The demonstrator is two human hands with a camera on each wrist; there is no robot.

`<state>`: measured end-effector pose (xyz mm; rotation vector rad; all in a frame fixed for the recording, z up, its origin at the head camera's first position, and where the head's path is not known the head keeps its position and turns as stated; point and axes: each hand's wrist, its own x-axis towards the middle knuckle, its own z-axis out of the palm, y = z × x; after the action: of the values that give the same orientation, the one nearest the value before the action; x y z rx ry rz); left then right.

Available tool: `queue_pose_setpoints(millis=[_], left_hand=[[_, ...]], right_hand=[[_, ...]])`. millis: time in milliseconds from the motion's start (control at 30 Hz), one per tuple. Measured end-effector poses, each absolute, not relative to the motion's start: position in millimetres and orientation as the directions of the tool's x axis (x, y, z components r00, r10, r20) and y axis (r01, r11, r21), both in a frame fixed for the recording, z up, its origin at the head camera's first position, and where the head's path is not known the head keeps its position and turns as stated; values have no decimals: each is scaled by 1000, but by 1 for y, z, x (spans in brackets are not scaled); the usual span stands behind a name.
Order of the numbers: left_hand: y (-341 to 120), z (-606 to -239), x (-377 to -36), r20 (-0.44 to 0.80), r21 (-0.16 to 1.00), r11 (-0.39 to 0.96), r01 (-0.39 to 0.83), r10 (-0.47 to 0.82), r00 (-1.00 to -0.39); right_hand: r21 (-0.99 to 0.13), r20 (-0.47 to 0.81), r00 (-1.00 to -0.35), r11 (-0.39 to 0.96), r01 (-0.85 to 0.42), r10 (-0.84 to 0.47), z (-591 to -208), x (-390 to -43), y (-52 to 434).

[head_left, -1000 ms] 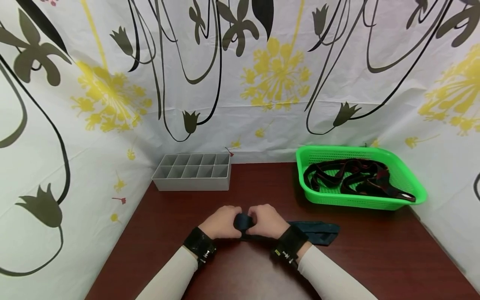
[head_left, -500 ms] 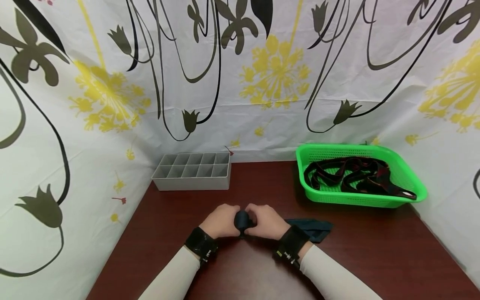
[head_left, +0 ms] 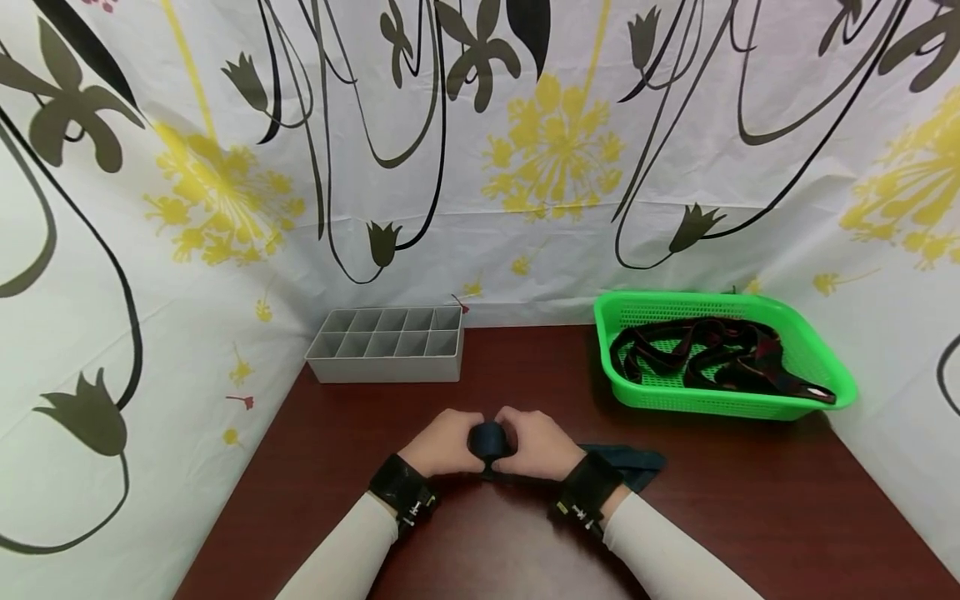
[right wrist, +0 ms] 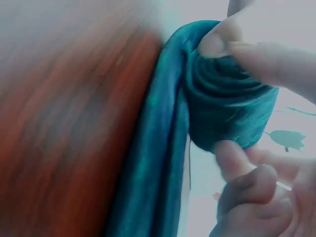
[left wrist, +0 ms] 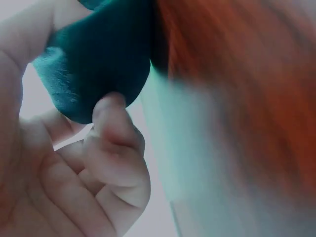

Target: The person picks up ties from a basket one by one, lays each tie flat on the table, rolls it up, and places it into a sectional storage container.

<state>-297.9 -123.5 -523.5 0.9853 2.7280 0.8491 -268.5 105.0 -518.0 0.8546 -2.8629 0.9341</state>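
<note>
A dark teal necktie [head_left: 488, 440], partly wound into a roll, is held between both hands over the middle of the table. My left hand [head_left: 444, 444] grips the roll's left side; in the left wrist view its thumb and fingers [left wrist: 113, 116] curl about the cloth. On the other side my right hand [head_left: 538, 444] pinches the roll [right wrist: 229, 106], whose coiled layers show at its end in the right wrist view. From the roll the unrolled tail [head_left: 626, 460] runs along the table behind the right wrist, its wide end lying flat to the right.
Back right stands a green basket [head_left: 727, 410] holding a dark, reddish-patterned strip of cloth [head_left: 750, 362]. A grey divided tray [head_left: 386, 369] sits at the back left of the brown table [head_left: 525, 358]. A floral-print sheet [head_left: 450, 192] hangs along the back and sides.
The tail's wide end is drawn in slightly toward the hands, compared with one second ago. Fingers have shifted a little on the roll; the hands stay in nearly the same place.
</note>
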Motion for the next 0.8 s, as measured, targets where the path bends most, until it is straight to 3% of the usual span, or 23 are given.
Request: queue_pose_setpoints(millis=[200,367,633,800], left_hand=[[-117,-519,-294,70,473,666,578,625,-778],[-117,-518,-291,21,530,654,541,627,-778],[-111,-517,-290,26,468,707,531,590,-807],[-103,-510,-291,9,446,713,541,600,-800]], right_hand=[[-513,170,-860,702,-493,-480,-519,-270,107],[-484,112,-877,745,-459,-468,-521,-270,110],[-561,141,-854,670,-486,-501,-513,-271,111],[-527,145,-853,690,-495,-501,-512,-275,117]])
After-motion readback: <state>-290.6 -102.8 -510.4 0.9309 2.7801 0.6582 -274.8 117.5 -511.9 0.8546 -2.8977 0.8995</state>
